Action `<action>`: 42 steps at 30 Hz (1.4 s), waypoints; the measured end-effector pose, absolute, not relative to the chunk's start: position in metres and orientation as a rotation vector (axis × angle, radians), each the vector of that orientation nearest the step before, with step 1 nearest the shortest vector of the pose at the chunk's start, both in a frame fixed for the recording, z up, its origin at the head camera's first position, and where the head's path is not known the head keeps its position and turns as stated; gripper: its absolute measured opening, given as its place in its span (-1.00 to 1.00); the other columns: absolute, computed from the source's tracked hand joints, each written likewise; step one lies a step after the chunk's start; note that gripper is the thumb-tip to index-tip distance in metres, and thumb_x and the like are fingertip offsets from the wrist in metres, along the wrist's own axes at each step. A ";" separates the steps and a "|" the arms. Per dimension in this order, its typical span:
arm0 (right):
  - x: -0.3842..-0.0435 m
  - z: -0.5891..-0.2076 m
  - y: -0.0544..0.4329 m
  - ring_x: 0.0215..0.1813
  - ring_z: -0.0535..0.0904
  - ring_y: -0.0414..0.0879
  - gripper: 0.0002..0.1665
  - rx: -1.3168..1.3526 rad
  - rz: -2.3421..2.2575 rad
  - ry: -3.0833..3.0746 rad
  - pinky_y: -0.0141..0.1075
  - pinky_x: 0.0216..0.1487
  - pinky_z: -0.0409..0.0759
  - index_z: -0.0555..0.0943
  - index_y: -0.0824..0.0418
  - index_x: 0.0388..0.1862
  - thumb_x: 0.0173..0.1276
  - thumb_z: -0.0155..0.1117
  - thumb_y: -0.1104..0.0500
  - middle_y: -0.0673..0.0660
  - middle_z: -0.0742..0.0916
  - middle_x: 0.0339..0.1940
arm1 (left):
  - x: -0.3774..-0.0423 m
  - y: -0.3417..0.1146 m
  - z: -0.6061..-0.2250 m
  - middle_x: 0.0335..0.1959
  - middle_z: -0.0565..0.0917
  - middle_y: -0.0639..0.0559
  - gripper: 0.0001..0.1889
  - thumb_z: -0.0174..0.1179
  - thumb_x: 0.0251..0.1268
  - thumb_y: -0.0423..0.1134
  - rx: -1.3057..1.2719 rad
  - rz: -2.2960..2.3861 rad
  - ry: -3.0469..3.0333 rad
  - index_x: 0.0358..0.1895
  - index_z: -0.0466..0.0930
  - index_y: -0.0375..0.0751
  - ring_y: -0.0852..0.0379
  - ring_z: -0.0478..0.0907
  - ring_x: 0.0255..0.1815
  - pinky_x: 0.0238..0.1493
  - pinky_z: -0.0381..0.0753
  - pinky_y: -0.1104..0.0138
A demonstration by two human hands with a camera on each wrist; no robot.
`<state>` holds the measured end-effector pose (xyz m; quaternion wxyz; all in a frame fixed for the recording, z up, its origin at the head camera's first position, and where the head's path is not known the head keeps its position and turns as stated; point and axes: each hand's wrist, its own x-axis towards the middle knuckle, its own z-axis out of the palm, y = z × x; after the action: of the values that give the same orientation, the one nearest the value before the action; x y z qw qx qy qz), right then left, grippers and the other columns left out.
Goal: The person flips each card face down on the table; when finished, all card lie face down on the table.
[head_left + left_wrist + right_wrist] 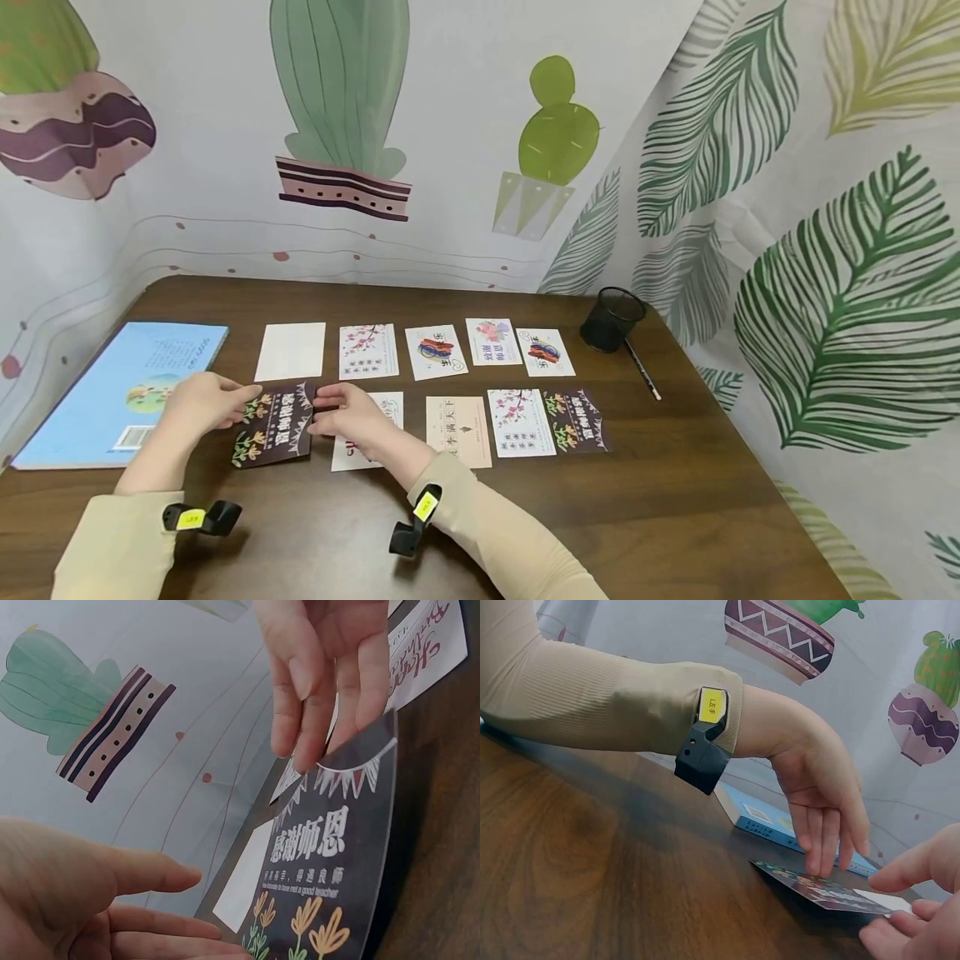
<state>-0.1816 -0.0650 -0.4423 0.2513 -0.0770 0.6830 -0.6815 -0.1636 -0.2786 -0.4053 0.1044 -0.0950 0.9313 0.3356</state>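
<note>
The grip is loose: left hand (204,403) and right hand (362,417), fingers nearly straight, touch opposite edges of a dark card (274,427), left of the frame's centre. It looks light, thin, smooth; edges suit holding. I count 10 cards: 2 dark, 2 blossom cards (367,354), 2 cartoon cards (436,351), 4 single cards (460,432); 1 book (82,392), 1 cup (602,323), 1 pencil (642,370).

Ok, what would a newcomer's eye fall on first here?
Probably the large cactus print and green leaf print on the backdrop behind the table. Next, the dark card between the left hand and right hand. The bright blue book at the table's left also stands out.
</note>
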 end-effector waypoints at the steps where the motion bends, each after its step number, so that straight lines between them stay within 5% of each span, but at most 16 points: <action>1: -0.181 -0.443 -0.067 0.01 0.67 -0.01 -0.38 -0.193 -1.886 1.842 -0.25 0.06 0.68 0.47 0.35 0.16 0.06 0.30 0.56 0.14 0.66 0.00 | -0.164 -0.279 -0.405 -0.41 0.72 -0.35 -0.41 0.05 0.45 -0.10 -0.280 0.993 2.746 0.00 0.47 -0.79 0.06 0.69 -0.47 -0.39 0.74 0.24; 7: -0.178 -0.444 -0.081 -0.01 0.70 0.07 -0.26 -0.123 -2.014 1.800 -0.23 0.03 0.69 0.41 0.35 0.24 0.02 0.31 0.61 0.09 0.63 -0.01 | -0.165 -0.279 -0.406 -0.40 0.71 -0.35 -0.41 0.06 0.45 -0.10 -0.303 1.023 2.727 0.02 0.46 -0.80 0.08 0.68 -0.47 -0.39 0.74 0.25; 20: -0.173 -0.449 -0.099 -0.16 0.66 -0.06 -0.37 -0.126 -2.009 1.690 -0.14 0.00 0.71 0.50 0.46 0.14 0.00 0.19 0.66 0.15 0.70 -0.20 | -0.164 -0.281 -0.407 -0.40 0.72 -0.34 -0.39 0.07 0.44 -0.07 -0.259 1.023 2.737 0.01 0.47 -0.79 0.05 0.70 -0.46 -0.37 0.74 0.22; 27: -0.176 -0.443 -0.098 -0.24 0.65 -0.11 -0.43 -0.128 -2.029 1.736 -0.21 -0.09 0.73 0.55 0.41 0.06 0.00 0.20 0.65 0.16 0.72 -0.22 | -0.158 -0.274 -0.397 -0.45 0.75 -0.23 -0.43 0.07 0.43 -0.04 -0.239 0.947 2.907 0.03 0.54 -0.66 -0.07 0.69 -0.40 -0.49 0.57 0.27; 34: -0.172 -0.424 -0.098 -0.19 0.67 -0.14 -0.35 -0.192 -2.059 1.800 -0.30 -0.15 0.72 0.54 0.35 0.15 0.00 0.25 0.60 0.07 0.72 -0.18 | -0.152 -0.252 -0.380 -0.49 0.78 -0.14 -0.31 0.14 0.35 0.16 -0.127 1.087 2.929 0.02 0.60 -0.58 0.12 0.71 -0.47 -0.52 0.54 0.34; 42: -0.165 -0.405 -0.096 -0.16 0.64 -0.29 -0.43 -0.261 -2.052 1.838 -0.50 -0.17 0.60 0.60 0.17 0.08 0.06 0.38 0.50 -0.08 0.72 -0.16 | -0.146 -0.235 -0.367 -0.21 0.75 -0.34 -0.36 0.22 0.27 0.19 -0.084 1.118 3.074 0.00 0.68 -0.43 -0.29 0.66 -0.12 -0.44 0.56 0.27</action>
<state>-0.1653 -0.0961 -0.4049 0.1860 -0.0925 0.6526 -0.7287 -0.1459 -0.2353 -0.3673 -0.0655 -0.0256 0.9374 0.3410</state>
